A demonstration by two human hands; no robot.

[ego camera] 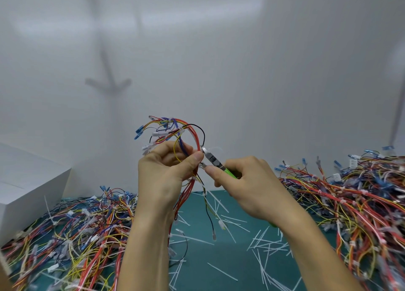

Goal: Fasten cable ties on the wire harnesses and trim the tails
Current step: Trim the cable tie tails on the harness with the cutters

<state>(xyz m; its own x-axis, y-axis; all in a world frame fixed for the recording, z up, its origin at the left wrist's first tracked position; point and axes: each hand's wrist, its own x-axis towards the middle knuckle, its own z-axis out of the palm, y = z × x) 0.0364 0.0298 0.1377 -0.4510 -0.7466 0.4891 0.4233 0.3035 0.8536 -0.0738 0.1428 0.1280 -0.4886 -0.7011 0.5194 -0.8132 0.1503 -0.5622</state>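
Observation:
My left hand (pixel 168 170) grips a wire harness (pixel 188 133) of red, yellow, blue and black wires, raised above the table; its lower ends hang down past my wrist. My right hand (pixel 245 185) holds green-handled cutters (pixel 215 162), and their metal jaws sit at a white cable tie tail (pixel 213 149) that sticks out to the right of the harness, just beside my left thumb. White ties show higher up on the same harness.
A large pile of harnesses (pixel 72 236) covers the green mat (pixel 219 258) at the left, another pile (pixel 350 198) at the right. Several loose cut tie tails (pixel 267 244) lie between them. A white box (pixel 28 185) stands at the far left against the white wall.

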